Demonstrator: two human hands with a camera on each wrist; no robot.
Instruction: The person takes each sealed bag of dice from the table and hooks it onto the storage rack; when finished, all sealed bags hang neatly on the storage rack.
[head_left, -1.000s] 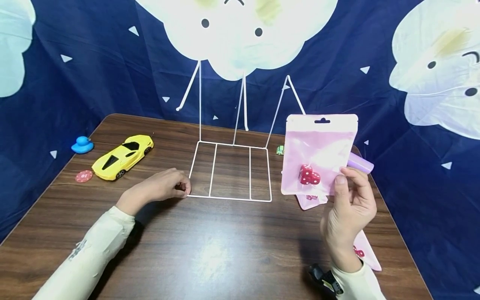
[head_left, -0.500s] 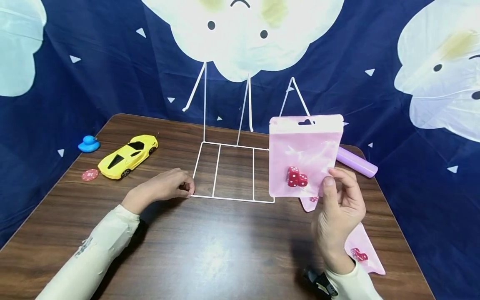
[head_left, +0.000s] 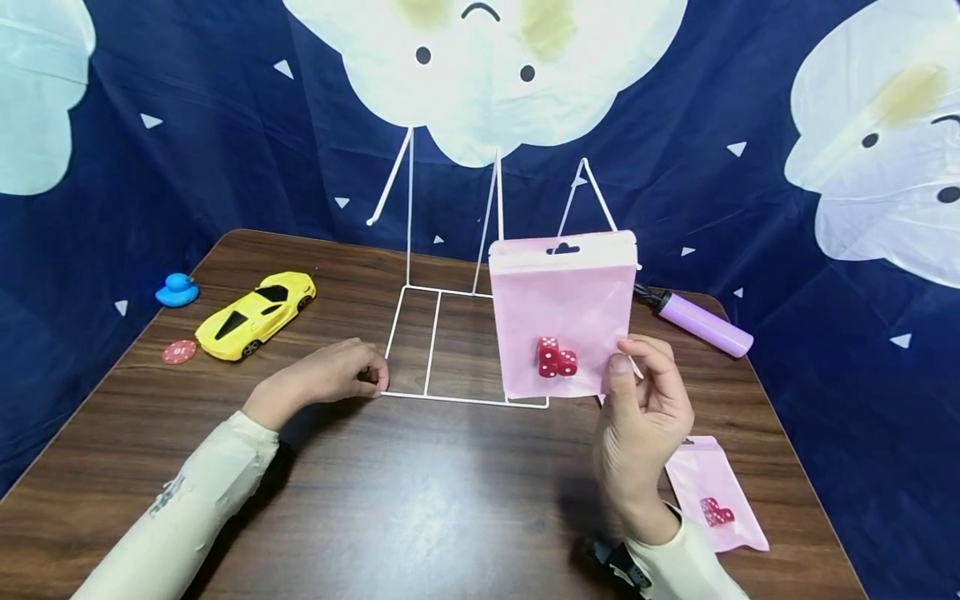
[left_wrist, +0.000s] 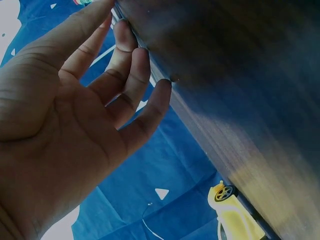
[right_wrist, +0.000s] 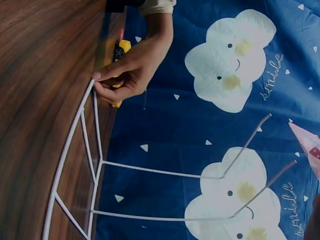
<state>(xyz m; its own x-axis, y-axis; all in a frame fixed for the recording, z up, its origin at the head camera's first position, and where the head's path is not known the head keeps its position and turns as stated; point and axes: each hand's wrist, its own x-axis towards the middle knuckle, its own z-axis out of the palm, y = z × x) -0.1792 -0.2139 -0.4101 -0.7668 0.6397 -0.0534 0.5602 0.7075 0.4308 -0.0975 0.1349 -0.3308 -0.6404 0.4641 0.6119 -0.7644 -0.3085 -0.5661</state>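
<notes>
My right hand (head_left: pixel 641 425) pinches the right edge of a pink zip pouch (head_left: pixel 558 300) with red dice (head_left: pixel 553 358) inside. The pouch is held upright in the air, in front of a white wire display rack (head_left: pixel 465 400), and covers its right part. The rack's hooked arms rise at the back; its base lies on the table. With thumb and fingertips my left hand (head_left: pixel 330 375) holds the front left corner of that base, as the right wrist view also shows the left hand (right_wrist: pixel 142 62) doing. At the right wrist view's edge, part of the pouch (right_wrist: pixel 307 142) shows.
Another pink dice pouch (head_left: pixel 716 492) lies on the table right of my right wrist. Behind it lies a purple hand pump (head_left: pixel 705 325). At the left are a yellow toy car (head_left: pixel 257 317), a blue rubber duck (head_left: pixel 177 290) and a red chip (head_left: pixel 179 352). A blue curtain (head_left: pixel 225 125) hangs behind.
My right hand has moved the pouch left, from beside the rack to in front of its right side. The pump and the other pouch are now less covered. My left hand stays at the corner.
</notes>
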